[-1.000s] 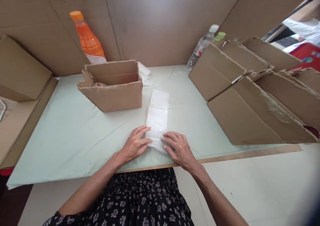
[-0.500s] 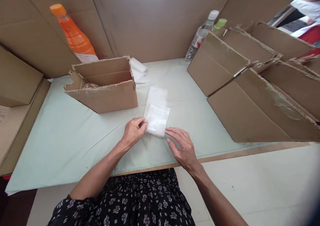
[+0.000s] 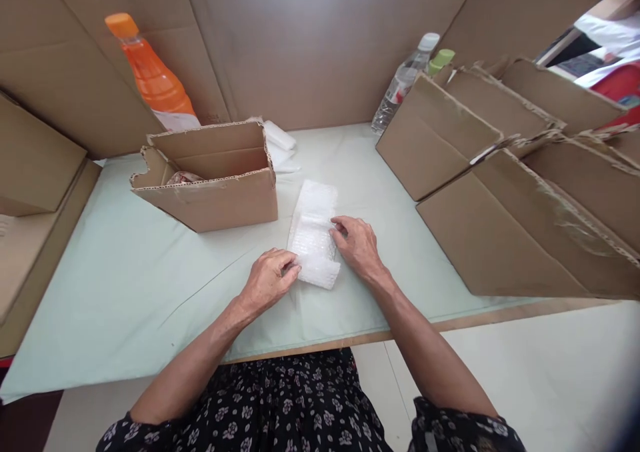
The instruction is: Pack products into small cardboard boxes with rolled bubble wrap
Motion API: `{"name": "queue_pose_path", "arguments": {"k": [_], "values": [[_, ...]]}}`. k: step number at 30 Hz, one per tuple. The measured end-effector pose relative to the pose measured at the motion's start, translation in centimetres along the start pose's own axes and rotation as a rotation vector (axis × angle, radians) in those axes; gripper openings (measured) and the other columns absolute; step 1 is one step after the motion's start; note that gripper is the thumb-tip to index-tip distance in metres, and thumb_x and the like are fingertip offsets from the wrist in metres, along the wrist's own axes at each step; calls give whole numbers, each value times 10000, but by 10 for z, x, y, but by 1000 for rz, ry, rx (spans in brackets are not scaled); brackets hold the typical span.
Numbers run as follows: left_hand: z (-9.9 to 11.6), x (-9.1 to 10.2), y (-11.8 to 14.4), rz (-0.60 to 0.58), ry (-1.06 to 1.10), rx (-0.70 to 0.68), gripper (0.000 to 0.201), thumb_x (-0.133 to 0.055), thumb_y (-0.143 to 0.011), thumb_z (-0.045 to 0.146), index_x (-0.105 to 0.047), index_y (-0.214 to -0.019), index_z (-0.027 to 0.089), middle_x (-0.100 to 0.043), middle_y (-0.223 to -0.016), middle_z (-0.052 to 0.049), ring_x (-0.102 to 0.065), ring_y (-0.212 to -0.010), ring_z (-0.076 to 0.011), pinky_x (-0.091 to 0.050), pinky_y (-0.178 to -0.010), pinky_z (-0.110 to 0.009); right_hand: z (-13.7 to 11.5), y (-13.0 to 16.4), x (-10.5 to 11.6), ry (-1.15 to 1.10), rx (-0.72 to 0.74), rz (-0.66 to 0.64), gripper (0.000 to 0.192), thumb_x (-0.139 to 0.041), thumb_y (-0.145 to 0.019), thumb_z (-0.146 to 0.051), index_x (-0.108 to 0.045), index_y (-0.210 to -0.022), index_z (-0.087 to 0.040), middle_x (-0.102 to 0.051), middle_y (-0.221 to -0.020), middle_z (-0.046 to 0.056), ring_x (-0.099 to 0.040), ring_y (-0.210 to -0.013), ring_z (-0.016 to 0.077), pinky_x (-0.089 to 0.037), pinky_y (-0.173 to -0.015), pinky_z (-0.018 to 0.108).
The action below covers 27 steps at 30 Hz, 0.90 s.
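On the worktop (image 3: pixel 125 272), the springy bubble wrap (image 3: pixel 314 239) lies half-folded between both hands and could spring open, since the left hand (image 3: pixel 270 280) fingers only pinch its near edge and the right hand (image 3: pixel 357 245) fingers press lightly on top

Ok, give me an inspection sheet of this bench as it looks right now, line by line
Surface: table under a pale green sheet, creased.
Job's things: bubble wrap strip, partly rolled or folded at the near end.
Clutter: open cardboard box; orange bottle; clear bottle; cardboard pieces at right.
Grippers: left hand pinches the strip's near left edge; right hand presses on its right side.
Cables: nothing seen.
Surroundings: cardboard walls behind and beside the table.
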<state>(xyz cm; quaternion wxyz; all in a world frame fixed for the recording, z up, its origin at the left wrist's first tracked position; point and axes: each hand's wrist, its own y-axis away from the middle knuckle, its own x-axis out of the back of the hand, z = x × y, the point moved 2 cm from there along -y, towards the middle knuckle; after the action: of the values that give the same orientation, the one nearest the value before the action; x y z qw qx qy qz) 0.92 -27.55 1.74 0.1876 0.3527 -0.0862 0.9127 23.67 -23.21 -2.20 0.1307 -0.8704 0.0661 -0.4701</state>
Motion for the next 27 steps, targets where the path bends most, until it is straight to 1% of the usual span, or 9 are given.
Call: {"name": "queue_pose_path", "arguments": {"k": [4, 8, 14, 18, 20, 22, 23, 25, 27], "values": [[-2, 5, -3, 14, -25, -40, 137, -552, -873, 175, -621, -758, 202, -638, -743, -6, -567, -750, -173, -424, -742, -305, -13, -1, -1, 46, 49, 53, 234, -524, -917, -240, -711, -1056, -219, -747, -918, 69, -628, -875, 252, -404, -796, 391], [-6, 5, -9, 24, -74, -22, 173, -557, -868, 176, -577, -697, 201, -593, -691, 2, -535, -721, -172, -405, -717, -304, -20, -3, 1, 113, 94, 38, 225, -529, -935, -229, -711, -1066, -208, -749, -944, 69, -617, -889, 249, -376, -800, 385], [0, 12, -2, 0, -19, -40, 153, -553, -874, 182, -619, -737, 200, -614, -700, 3, -551, -704, -163, -417, -714, -299, -28, 8, 19, 188, 137, 164, 221, -508, -989, -273, -720, -1034, -233, -747, -970, 66, -601, -860, 241, -349, -783, 386], [2, 20, -4, 29, -14, -51, 147, -547, -886, 211, -639, -772, 203, -618, -717, 1, -553, -724, -161, -421, -731, -293, -34, 6, 15, 149, 137, 144, 236, -494, -1008, -292, -716, -1058, -231, -750, -983, 65, -617, -888, 241, -356, -809, 396], [-2, 19, -11, 22, -44, -11, 147, -547, -873, 208, -633, -754, 202, -615, -719, 3, -548, -729, -158, -415, -724, -283, -31, 0, 8, 127, 118, 79, 228, -519, -991, -293, -711, -1093, -225, -751, -1012, 71, -626, -930, 255, -367, -828, 406], [-10, 14, -21, 4, -80, 39, 146, -553, -847, 201, -616, -715, 202, -594, -688, 14, -525, -689, -149, -393, -671, -268, -26, -4, 2, 99, 95, 13, 252, -551, -967, -305, -699, -1153, -221, -742, -1098, 88, -630, -1002, 278, -386, -846, 417], [-15, 11, -25, -4, -95, 58, 146, -558, -835, 201, -608, -697, 202, -578, -668, 21, -508, -662, -144, -376, -640, -262, -23, -3, 3, 82, 81, 6, 273, -557, -961, -314, -692, -1179, -223, -732, -1150, 97, -629, -1038, 287, -396, -855, 422], [-22, 6, -30, -11, -113, 78, 138, -572, -818, 207, -604, -684, 204, -557, -644, 31, -484, -625, -139, -343, -600, -258, -22, 4, 11, 46, 64, 46, 286, -549, -967, -328, -688, -1197, -230, -713, -1213, 102, -630, -1088, 291, -415, -877, 427], [-27, 2, -31, -14, -128, 94, 109, -584, -813, 212, -626, -713, 207, -570, -656, 29, -497, -632, -143, -341, -600, -258, -27, 18, 25, 7, 100, 84, 267, -534, -986, -327, -693, -1180, -234, -723, -1188, 92, -641, -1094, 274, -429, -902, 420]]}}
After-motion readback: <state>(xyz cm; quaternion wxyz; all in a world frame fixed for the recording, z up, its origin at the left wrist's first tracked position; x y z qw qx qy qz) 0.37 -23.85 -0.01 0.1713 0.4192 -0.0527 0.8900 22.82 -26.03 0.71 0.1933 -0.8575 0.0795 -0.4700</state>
